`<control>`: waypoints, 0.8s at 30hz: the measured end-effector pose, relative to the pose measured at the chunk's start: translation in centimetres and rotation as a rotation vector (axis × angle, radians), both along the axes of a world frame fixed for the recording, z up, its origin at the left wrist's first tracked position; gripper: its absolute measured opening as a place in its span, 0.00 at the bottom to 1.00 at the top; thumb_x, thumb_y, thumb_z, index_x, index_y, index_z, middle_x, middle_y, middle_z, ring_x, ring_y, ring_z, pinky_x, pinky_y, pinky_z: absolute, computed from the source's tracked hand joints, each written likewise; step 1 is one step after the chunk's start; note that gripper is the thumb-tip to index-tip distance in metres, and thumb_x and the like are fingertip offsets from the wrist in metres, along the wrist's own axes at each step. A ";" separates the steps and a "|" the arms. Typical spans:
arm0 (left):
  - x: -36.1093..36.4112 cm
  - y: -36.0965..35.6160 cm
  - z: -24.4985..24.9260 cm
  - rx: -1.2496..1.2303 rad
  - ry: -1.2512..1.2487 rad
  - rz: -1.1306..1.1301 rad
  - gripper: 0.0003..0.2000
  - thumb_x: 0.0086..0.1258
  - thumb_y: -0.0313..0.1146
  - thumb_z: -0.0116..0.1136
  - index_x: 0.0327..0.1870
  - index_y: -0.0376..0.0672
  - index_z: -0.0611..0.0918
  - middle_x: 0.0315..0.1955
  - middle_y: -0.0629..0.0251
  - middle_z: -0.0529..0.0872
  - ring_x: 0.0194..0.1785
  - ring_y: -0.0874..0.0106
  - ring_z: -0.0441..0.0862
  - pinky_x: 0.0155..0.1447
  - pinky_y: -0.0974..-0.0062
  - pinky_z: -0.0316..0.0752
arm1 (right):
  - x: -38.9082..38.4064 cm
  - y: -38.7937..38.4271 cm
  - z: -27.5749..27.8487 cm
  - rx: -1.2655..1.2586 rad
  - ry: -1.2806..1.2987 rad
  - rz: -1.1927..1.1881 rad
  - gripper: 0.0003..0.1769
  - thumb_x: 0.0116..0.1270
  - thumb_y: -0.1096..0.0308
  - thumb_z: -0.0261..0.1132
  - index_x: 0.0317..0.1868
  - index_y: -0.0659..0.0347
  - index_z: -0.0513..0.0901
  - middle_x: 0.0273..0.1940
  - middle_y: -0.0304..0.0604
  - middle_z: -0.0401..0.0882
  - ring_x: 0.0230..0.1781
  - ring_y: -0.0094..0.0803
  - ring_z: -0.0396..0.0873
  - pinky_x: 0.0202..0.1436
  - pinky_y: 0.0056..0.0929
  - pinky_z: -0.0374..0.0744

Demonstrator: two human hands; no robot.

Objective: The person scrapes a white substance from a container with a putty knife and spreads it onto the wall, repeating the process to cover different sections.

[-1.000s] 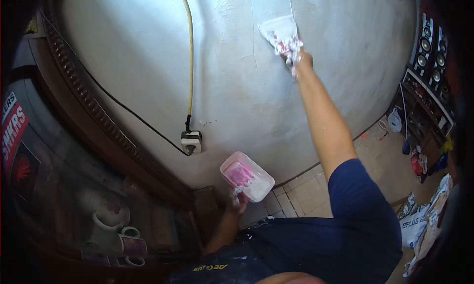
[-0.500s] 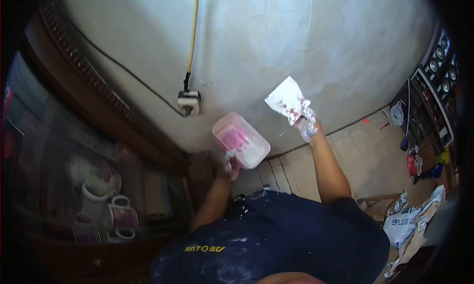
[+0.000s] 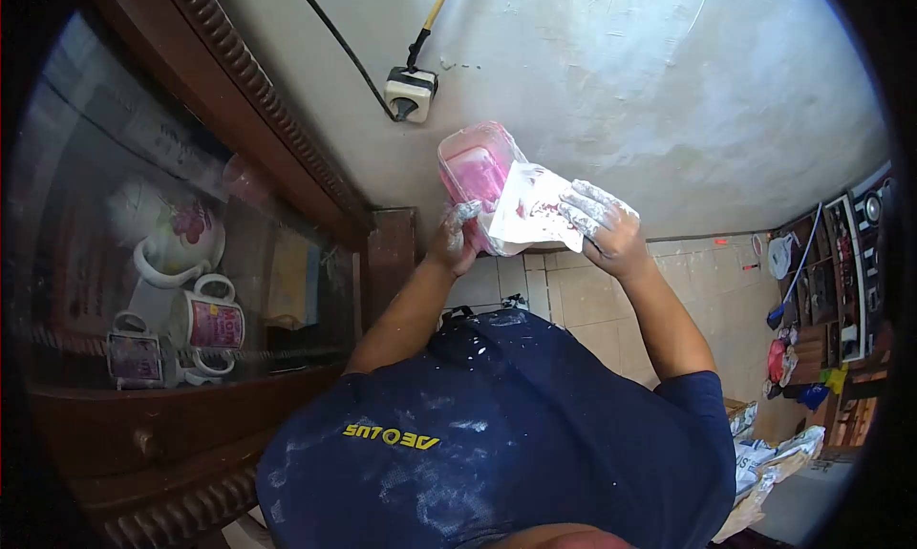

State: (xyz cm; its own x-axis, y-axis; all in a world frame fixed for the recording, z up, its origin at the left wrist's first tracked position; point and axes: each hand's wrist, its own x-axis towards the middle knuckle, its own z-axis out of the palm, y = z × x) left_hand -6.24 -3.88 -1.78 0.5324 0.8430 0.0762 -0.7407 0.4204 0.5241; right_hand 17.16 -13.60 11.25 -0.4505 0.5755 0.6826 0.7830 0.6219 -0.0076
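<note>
Head: right hand (image 3: 604,232) clasps scraper (image 3: 531,215).

- Pale plastered wall (image 3: 669,91) fills twelve o'clock, with daylight across it.
- White socket (image 3: 411,91) at eleven o'clock, where a black cable (image 3: 334,38) and a yellow cable (image 3: 437,5) meet.
- Dark wooden cabinet (image 3: 143,444) at nine o'clock, with mugs (image 3: 212,322) behind glass.
- Tiled floor (image 3: 573,301) below the wall, and a cluttered shelf (image 3: 841,291) at three o'clock.

The tub (image 3: 475,162) is pink; the blade (image 3: 530,210) is white, flecked red; white smears coat the left hand (image 3: 457,243) and right hand (image 3: 607,229); the navy shirt (image 3: 497,425) bears yellow lettering, white splashes
</note>
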 end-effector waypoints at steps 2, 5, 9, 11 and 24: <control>0.0 -0.1 1.1 -0.034 0.008 -0.031 0.22 0.64 0.34 0.56 0.58 0.38 0.71 0.50 0.60 0.80 0.52 0.66 0.80 0.58 0.63 0.77 | 0.5 0.1 -0.7 -0.022 0.013 0.012 0.19 0.48 0.76 0.63 0.44 0.60 0.84 0.48 0.46 0.82 0.50 0.45 0.80 0.57 0.38 0.77; -0.1 0.4 -0.2 -0.101 0.023 0.008 0.19 0.63 0.27 0.52 0.57 0.40 0.70 0.45 0.63 0.81 0.49 0.69 0.81 0.55 0.67 0.78 | 0.4 0.3 -1.4 -0.463 0.623 -0.128 0.13 0.62 0.76 0.58 0.47 0.64 0.80 0.41 0.48 0.83 0.40 0.34 0.83 0.49 0.32 0.79; -0.2 0.1 1.2 -0.131 0.051 0.032 0.18 0.62 0.28 0.53 0.54 0.39 0.72 0.45 0.64 0.81 0.48 0.69 0.81 0.55 0.67 0.78 | -0.6 2.5 -1.8 -0.948 1.388 -0.142 0.18 0.67 0.74 0.52 0.57 0.68 0.71 0.37 0.43 0.82 0.33 0.27 0.80 0.36 0.29 0.80; -0.2 0.0 1.8 -0.124 0.036 0.000 0.17 0.62 0.27 0.52 0.53 0.39 0.73 0.42 0.64 0.81 0.46 0.71 0.82 0.53 0.70 0.78 | -0.5 2.7 -2.7 -0.958 1.249 -0.228 0.18 0.67 0.74 0.52 0.56 0.69 0.72 0.36 0.44 0.82 0.31 0.27 0.80 0.34 0.28 0.79; 0.7 -0.6 -1.5 -0.215 0.116 0.035 0.10 0.62 0.29 0.54 0.44 0.40 0.77 0.37 0.66 0.82 0.41 0.74 0.82 0.49 0.74 0.79 | 0.6 3.8 -4.8 -1.256 1.048 -0.267 0.14 0.65 0.74 0.53 0.49 0.65 0.78 0.32 0.39 0.81 0.25 0.22 0.77 0.25 0.25 0.76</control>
State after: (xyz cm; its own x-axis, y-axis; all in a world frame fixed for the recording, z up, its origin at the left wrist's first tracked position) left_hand -5.50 -4.44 -3.27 0.4974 0.8512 -0.1675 -0.6965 0.5070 0.5078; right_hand 17.79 -9.79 6.44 0.0708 0.9467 -0.3142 0.1908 -0.3220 -0.9273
